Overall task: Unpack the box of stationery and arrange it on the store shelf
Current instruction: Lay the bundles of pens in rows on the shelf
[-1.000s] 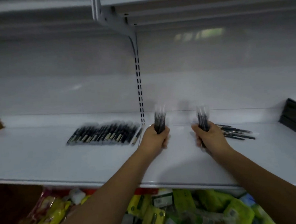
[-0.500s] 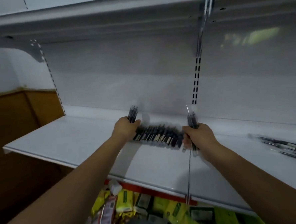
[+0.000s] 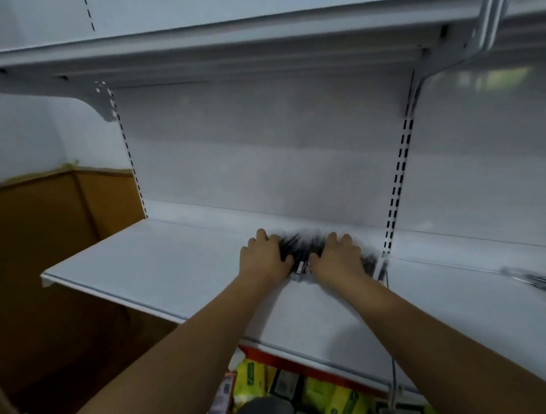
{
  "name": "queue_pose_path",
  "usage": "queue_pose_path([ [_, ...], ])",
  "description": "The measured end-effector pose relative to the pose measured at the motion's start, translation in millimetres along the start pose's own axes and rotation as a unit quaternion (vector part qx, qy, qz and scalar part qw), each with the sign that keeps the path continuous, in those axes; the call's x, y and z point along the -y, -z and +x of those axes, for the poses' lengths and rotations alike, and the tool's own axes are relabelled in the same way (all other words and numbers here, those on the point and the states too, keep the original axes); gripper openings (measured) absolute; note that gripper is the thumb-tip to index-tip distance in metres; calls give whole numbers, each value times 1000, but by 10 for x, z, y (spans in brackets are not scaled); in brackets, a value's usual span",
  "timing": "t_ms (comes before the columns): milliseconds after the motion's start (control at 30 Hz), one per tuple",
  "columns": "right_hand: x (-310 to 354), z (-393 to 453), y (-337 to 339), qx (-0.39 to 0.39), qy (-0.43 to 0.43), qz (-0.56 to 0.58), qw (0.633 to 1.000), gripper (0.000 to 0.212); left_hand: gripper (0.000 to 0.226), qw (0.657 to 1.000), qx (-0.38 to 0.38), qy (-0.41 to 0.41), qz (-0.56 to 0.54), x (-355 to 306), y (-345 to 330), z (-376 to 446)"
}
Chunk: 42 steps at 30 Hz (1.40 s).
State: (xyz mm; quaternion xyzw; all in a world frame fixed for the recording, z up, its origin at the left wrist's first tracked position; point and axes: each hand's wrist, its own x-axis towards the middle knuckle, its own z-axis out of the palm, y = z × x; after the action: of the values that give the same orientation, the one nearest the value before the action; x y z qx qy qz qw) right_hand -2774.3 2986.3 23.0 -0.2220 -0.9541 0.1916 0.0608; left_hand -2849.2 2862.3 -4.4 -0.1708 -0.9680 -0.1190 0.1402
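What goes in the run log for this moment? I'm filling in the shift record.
stage: arranging | left hand: flat on pens | right hand: flat on pens | pens: lying on shelf | more pens: far right, blurred

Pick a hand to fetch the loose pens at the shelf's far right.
Right. The right hand lies nearest the blurred loose dark pens on the white metal shelf; the left hand would likely have to cross over it.

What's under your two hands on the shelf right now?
A blurred row of black pens lies on the white shelf under the left hand and right hand; the covered pens cannot be seen.
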Motion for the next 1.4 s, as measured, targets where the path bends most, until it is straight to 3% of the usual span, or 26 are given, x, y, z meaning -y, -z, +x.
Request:
queue_pose_path([
  [100, -164, -87, -165, -48, 65, -48, 996, 68, 46, 998, -61, -9, 30, 85, -92, 17],
  [167, -253, -83, -231, -53, 87, -44, 994, 73, 49, 996, -83, -12, -39, 132, -132, 27],
  [300, -462, -93, -288, -41, 177, -37, 983, 78, 56, 976, -24, -98, -192, 339, -170, -35],
  [400, -602, -87, -248, -65, 260, -130, 955, 84, 56, 973, 8, -210, -97, 463, -155, -68],
  [533, -644, 9, -183, -15, 301, -132, 944, 85, 55, 964, 31, -261, -44, 439, -224, -4],
  [733, -471, 137, -188, -39, 304, -103, 946, 88, 46, 970, 2, -208, -124, 350, -257, 45],
  [833, -428, 173, -189, -65, 305, -73, 947, 83, 48, 969, -17, -221, -108, 409, -177, 66],
  [1000, -387, 269, -284, -61, 305, -102, 945, 87, 49, 960, 23, -252, -121, 634, -64, 95],
  [1133, -432, 298, -326, -30, 321, -144, 936, 92, 52, 955, 96, -257, -110, 693, -92, 73],
  [1300, -444, 284, -277, 3, 233, -94, 968, 97, 72, 944, 122, -300, -67, 757, -92, 95],
  [1400, -443, 284, -250, 14, 230, -87, 969, 94, 72, 937, 120, -322, -72, 758, -100, 179],
])
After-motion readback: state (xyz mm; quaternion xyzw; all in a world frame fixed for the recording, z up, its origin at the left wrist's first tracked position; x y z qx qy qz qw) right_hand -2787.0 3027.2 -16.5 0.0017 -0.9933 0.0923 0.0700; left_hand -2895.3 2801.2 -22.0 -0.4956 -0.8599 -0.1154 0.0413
